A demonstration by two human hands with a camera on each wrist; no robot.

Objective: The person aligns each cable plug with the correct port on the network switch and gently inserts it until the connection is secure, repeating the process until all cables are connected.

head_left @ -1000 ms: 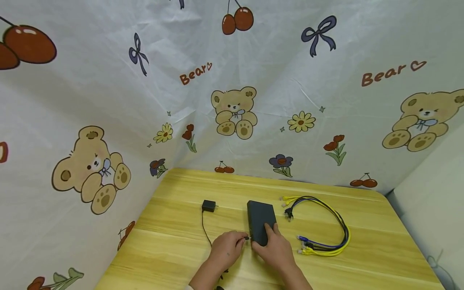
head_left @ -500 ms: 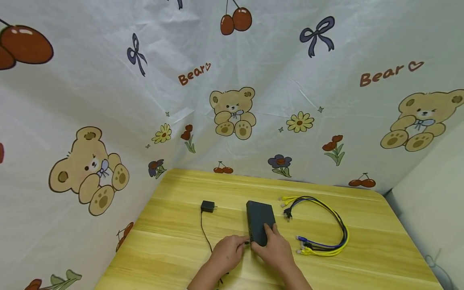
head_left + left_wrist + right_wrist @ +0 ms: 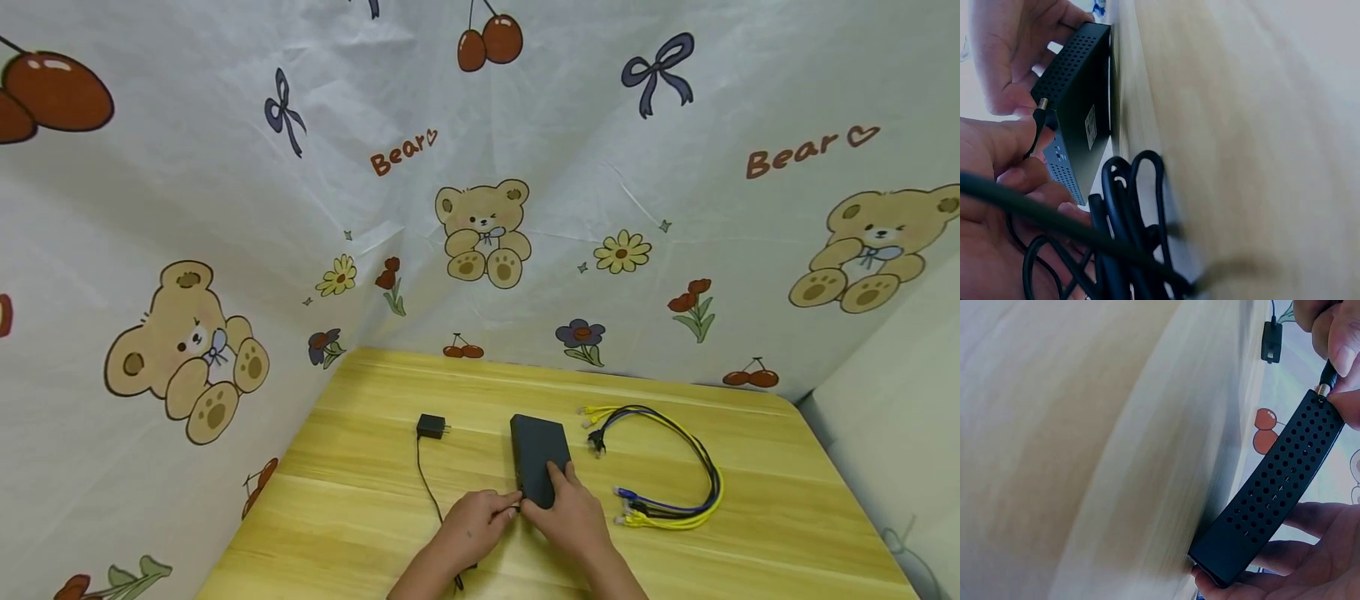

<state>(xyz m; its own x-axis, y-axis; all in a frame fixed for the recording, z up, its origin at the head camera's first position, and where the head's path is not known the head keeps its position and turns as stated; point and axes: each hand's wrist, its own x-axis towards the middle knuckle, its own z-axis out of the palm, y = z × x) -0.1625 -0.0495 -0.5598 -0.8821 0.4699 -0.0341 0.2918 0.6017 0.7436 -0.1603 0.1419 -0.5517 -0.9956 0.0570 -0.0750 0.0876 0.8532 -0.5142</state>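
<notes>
A flat black box (image 3: pixel 542 458) is held tilted above the wooden table, gripped at its near end by my right hand (image 3: pixel 572 521). In the right wrist view the perforated side of the box (image 3: pixel 1279 481) shows. My left hand (image 3: pixel 474 527) pinches a thin black cable's barrel plug (image 3: pixel 1041 111) by the near left corner of the box. The plug's metal tip is visible beside that corner; whether it touches the box I cannot tell. Coiled black cable (image 3: pixel 1129 219) hangs by the left hand in the left wrist view.
A black power adapter (image 3: pixel 431 427) lies left of the box, its cord running toward the left hand. On the right, a curved bundle of yellow, black and blue cables (image 3: pixel 712 475) lies on the table (image 3: pixel 360 500). A bear-patterned cloth (image 3: pixel 555 150) stands behind.
My left hand has shifted slightly toward the near corner of the box, and the plug has moved nearer the right thumb. The right hand keeps its grip.
</notes>
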